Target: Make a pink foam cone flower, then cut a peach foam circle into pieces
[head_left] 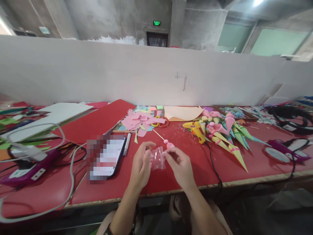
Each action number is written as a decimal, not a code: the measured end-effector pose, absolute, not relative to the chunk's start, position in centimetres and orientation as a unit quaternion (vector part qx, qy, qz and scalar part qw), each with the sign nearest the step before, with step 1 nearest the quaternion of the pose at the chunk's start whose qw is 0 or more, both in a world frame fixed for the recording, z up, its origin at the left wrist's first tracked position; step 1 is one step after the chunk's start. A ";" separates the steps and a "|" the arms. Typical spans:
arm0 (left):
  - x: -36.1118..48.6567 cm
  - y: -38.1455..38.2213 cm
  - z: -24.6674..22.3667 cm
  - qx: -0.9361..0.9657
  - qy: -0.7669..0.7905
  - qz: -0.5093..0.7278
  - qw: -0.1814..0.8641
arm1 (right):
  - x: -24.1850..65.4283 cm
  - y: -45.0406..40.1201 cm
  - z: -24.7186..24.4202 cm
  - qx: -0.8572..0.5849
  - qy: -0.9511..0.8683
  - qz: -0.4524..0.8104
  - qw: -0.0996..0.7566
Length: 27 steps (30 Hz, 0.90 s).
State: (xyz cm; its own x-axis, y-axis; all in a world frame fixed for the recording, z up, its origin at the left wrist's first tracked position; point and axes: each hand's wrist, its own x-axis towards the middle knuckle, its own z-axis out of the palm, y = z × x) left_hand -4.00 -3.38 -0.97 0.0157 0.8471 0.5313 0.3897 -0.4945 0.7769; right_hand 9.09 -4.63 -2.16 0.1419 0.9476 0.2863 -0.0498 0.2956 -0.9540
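With the clear bag as the clock's centre, a white partition (pixel 122 71) spans the far side across 12 o'clock. The red table (pixel 168 179) runs beneath everything, its near edge at 6. A large red sheet (pixel 95 120) lies at 10, beside a long white sheet (pixel 56 116) farther out that way. Between 2 and 3 lies a heap of paper cones (pixel 221 129) in yellow, pink and green. Pink paper scraps (pixel 137 120) are piled loosely at 11. The right hand (pixel 180 164) is at 3, close against the bag, thumb and forefinger pinched together on its edge, the other fingers bent in. The left hand (pixel 141 163) is at 9, half closed, fingers curved and thumb over the bag's other end. Past it, also at 9, lies a phone (pixel 117 155), its screen partly blurred. A yellow glue gun (pixel 193 126) lies on its side at 2, just beside the cones. The clear bag (pixel 157 158) itself, crinkled and shiny, is held between the two hands near the table's front. Just beyond it at 1, a small pink piece (pixel 169 144) with a thin stick lies partly hidden by the right fingers
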 end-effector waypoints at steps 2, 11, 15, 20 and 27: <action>-4.3 -3.0 -1.2 0.644 0.499 0.541 0.208 | 9.1 -4.5 -2.1 -0.427 -0.475 0.432 0.636; -4.6 -2.5 -2.6 0.732 0.580 0.357 0.003 | 9.1 -4.2 -2.4 -0.392 -0.440 0.491 0.642; -3.5 -2.9 -2.1 0.765 0.513 0.389 0.034 | 9.1 -4.1 -2.6 -0.384 -0.430 0.517 0.632; -3.3 -2.9 -1.9 0.761 0.496 0.408 0.091 | 9.7 -4.0 -2.5 -0.351 -0.333 0.587 0.650; -3.6 -3.1 -1.5 0.754 0.466 0.441 0.139 | 10.3 -3.6 -2.3 -0.324 -0.240 0.667 0.627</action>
